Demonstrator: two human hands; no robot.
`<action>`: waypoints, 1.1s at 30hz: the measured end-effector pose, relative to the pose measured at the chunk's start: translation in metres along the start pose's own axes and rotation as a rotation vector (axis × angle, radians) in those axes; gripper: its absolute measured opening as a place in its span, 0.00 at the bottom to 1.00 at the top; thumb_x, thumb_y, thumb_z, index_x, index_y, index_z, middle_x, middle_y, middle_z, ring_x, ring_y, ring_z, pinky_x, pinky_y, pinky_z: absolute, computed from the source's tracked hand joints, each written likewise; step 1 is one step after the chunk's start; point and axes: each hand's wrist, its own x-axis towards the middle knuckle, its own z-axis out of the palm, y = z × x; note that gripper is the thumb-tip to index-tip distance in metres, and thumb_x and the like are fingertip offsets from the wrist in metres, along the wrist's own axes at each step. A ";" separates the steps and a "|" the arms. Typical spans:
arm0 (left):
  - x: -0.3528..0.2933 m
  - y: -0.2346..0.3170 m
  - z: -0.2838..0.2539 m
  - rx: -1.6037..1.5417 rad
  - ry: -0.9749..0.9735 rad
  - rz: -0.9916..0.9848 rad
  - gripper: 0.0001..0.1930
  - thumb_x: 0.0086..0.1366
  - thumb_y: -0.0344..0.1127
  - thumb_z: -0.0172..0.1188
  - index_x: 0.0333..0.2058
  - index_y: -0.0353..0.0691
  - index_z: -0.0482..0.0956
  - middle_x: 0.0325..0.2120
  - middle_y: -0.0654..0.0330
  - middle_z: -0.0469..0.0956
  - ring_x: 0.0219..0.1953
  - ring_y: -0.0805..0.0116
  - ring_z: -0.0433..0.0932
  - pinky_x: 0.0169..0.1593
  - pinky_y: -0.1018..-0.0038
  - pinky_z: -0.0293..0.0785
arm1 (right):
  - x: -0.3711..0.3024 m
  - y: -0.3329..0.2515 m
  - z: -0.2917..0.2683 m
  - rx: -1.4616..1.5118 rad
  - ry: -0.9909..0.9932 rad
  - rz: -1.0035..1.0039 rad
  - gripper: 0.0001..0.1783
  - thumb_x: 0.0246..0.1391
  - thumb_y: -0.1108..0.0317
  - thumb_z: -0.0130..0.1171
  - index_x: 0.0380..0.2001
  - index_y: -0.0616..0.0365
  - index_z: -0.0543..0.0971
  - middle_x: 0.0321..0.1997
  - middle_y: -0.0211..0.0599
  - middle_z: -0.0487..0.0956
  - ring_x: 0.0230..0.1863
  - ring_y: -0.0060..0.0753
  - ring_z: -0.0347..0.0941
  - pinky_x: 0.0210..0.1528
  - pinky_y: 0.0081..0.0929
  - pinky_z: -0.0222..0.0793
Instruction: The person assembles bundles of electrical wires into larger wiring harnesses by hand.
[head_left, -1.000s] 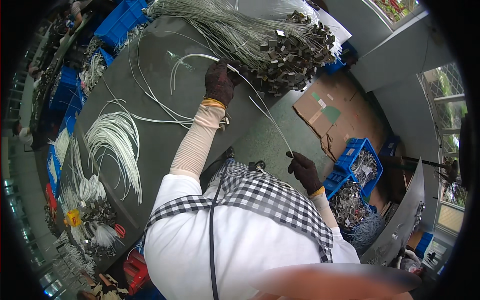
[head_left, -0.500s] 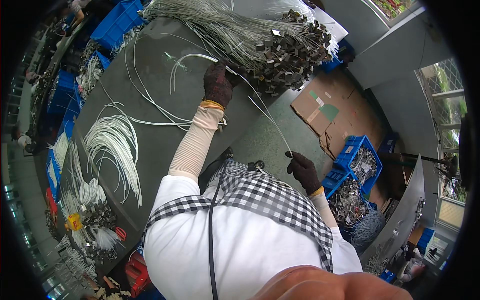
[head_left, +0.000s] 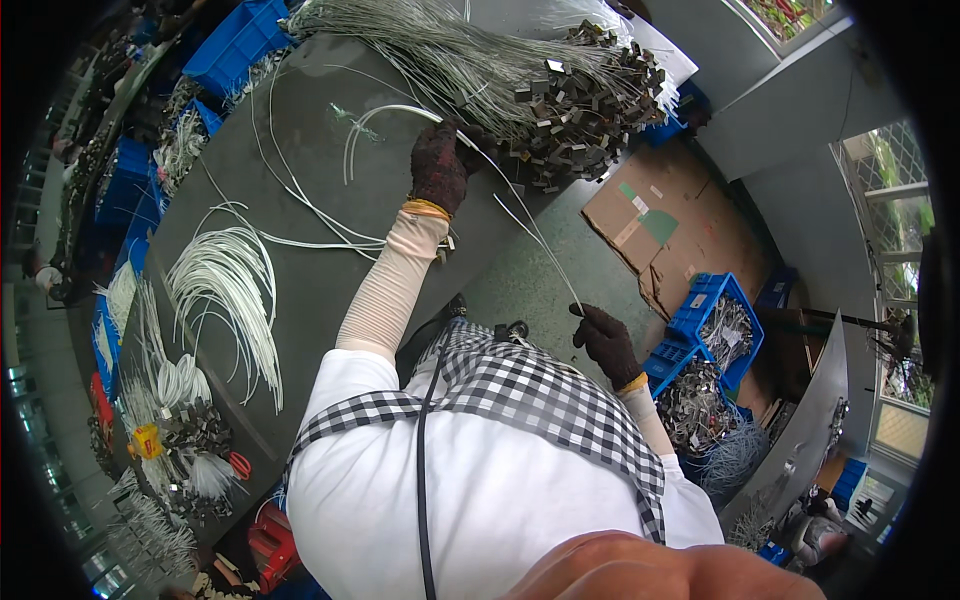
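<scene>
- Landmark: the table point(head_left: 315, 290). All places below refer to it.
- Left hand point(head_left: 438, 170): gloved, over the table, closed around the strand point(head_left: 515, 190); finger detail is hidden by the glove's dark colour.
- Right hand point(head_left: 608, 338): gloved, beyond the table's right edge, fingers pinched on the strand's lower end.
- Strand: runs between both hands, crossing the table's right edge. A shorter length with a free tip lies alongside it and joins it toward the right hand.
- White loop point(head_left: 393, 110): curves out of the left hand over the table. Whether it is continuous with the strand cannot be told.
- Hold: the wide spacing of the hands probably keeps the strand extended and clear of the pile point(head_left: 590, 105).
- Pile: strands with dark blocks, at the table's far side; the blocks lie together at one end, presumably for easy picking.
- Bundle point(head_left: 235, 290): white lengths, on the table's left part, apparently grouped to stay separate.
- Upper bin point(head_left: 700, 292): blue, right of the table; contains silvery pieces.
- Lower bin point(head_left: 664, 362): blue, beside the upper bin; contains heaped metallic pieces.
</scene>
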 end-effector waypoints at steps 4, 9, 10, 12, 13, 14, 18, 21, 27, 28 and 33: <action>-0.004 -0.004 -0.007 0.249 -0.102 0.003 0.08 0.71 0.36 0.54 0.41 0.39 0.75 0.34 0.53 0.81 0.36 0.57 0.82 0.44 0.58 0.82 | 0.005 0.005 0.003 0.057 -0.016 -0.066 0.21 0.63 0.67 0.51 0.57 0.58 0.76 0.26 0.27 0.78 0.22 0.12 0.64 0.24 0.15 0.59; -0.015 -0.002 -0.010 0.211 -0.136 -0.100 0.11 0.71 0.38 0.54 0.45 0.39 0.76 0.37 0.56 0.81 0.41 0.58 0.82 0.46 0.60 0.81 | 0.013 -0.007 0.008 0.106 -0.061 -0.086 0.20 0.63 0.66 0.51 0.57 0.57 0.76 0.26 0.27 0.78 0.21 0.12 0.63 0.23 0.15 0.58; -0.018 -0.002 -0.010 0.160 -0.159 -0.119 0.10 0.70 0.37 0.56 0.45 0.38 0.76 0.36 0.55 0.82 0.39 0.58 0.83 0.43 0.59 0.82 | 0.015 -0.010 0.009 0.107 -0.061 -0.086 0.20 0.63 0.66 0.51 0.57 0.57 0.76 0.26 0.27 0.78 0.21 0.12 0.63 0.23 0.15 0.58; -0.021 0.001 -0.009 0.107 -0.179 -0.136 0.10 0.69 0.36 0.58 0.44 0.37 0.75 0.35 0.54 0.82 0.37 0.57 0.84 0.40 0.59 0.84 | 0.017 -0.019 0.010 0.082 -0.055 -0.048 0.19 0.64 0.66 0.51 0.56 0.56 0.77 0.26 0.27 0.78 0.21 0.12 0.62 0.23 0.16 0.57; -0.022 0.003 -0.010 0.141 -0.192 -0.150 0.11 0.71 0.38 0.55 0.45 0.38 0.75 0.37 0.54 0.81 0.40 0.57 0.83 0.44 0.58 0.82 | 0.017 -0.019 0.011 0.082 -0.056 -0.047 0.19 0.64 0.66 0.51 0.56 0.56 0.77 0.26 0.27 0.78 0.21 0.12 0.62 0.23 0.16 0.57; -0.023 0.006 -0.011 0.174 -0.205 -0.162 0.12 0.72 0.39 0.52 0.46 0.39 0.75 0.38 0.54 0.81 0.44 0.57 0.82 0.48 0.58 0.80 | 0.018 -0.020 0.011 0.107 -0.069 -0.052 0.19 0.64 0.65 0.51 0.56 0.56 0.76 0.26 0.27 0.78 0.21 0.12 0.62 0.23 0.16 0.57; -0.020 0.003 -0.022 0.169 -0.208 -0.143 0.13 0.73 0.41 0.50 0.46 0.38 0.75 0.39 0.52 0.81 0.42 0.55 0.82 0.47 0.56 0.81 | 0.020 -0.026 0.013 0.089 -0.065 -0.018 0.19 0.64 0.65 0.51 0.57 0.56 0.76 0.26 0.27 0.77 0.20 0.12 0.62 0.22 0.15 0.57; -0.021 0.002 -0.023 0.153 -0.152 -0.116 0.13 0.73 0.42 0.49 0.45 0.38 0.75 0.38 0.51 0.81 0.40 0.54 0.83 0.46 0.55 0.82 | 0.023 -0.023 0.015 0.127 -0.089 -0.044 0.20 0.64 0.65 0.51 0.57 0.56 0.76 0.25 0.26 0.77 0.20 0.12 0.62 0.22 0.15 0.56; -0.018 0.002 -0.018 0.142 -0.182 -0.086 0.13 0.73 0.42 0.48 0.43 0.38 0.74 0.35 0.52 0.80 0.38 0.53 0.83 0.44 0.53 0.82 | 0.025 -0.032 0.014 0.136 -0.086 0.006 0.19 0.64 0.68 0.51 0.56 0.55 0.77 0.25 0.25 0.78 0.21 0.12 0.63 0.25 0.15 0.59; -0.019 0.002 -0.017 0.179 -0.173 -0.069 0.13 0.73 0.42 0.48 0.43 0.38 0.74 0.35 0.52 0.80 0.38 0.53 0.83 0.45 0.52 0.82 | 0.026 -0.032 0.014 0.137 -0.084 0.006 0.19 0.64 0.68 0.51 0.56 0.55 0.77 0.25 0.25 0.78 0.21 0.12 0.63 0.25 0.15 0.59; -0.018 0.004 -0.012 0.187 -0.148 -0.119 0.13 0.73 0.42 0.48 0.44 0.37 0.73 0.36 0.52 0.80 0.39 0.53 0.83 0.46 0.50 0.82 | 0.026 -0.031 0.016 0.110 -0.063 -0.007 0.18 0.64 0.67 0.51 0.56 0.54 0.77 0.25 0.26 0.78 0.22 0.13 0.64 0.25 0.16 0.60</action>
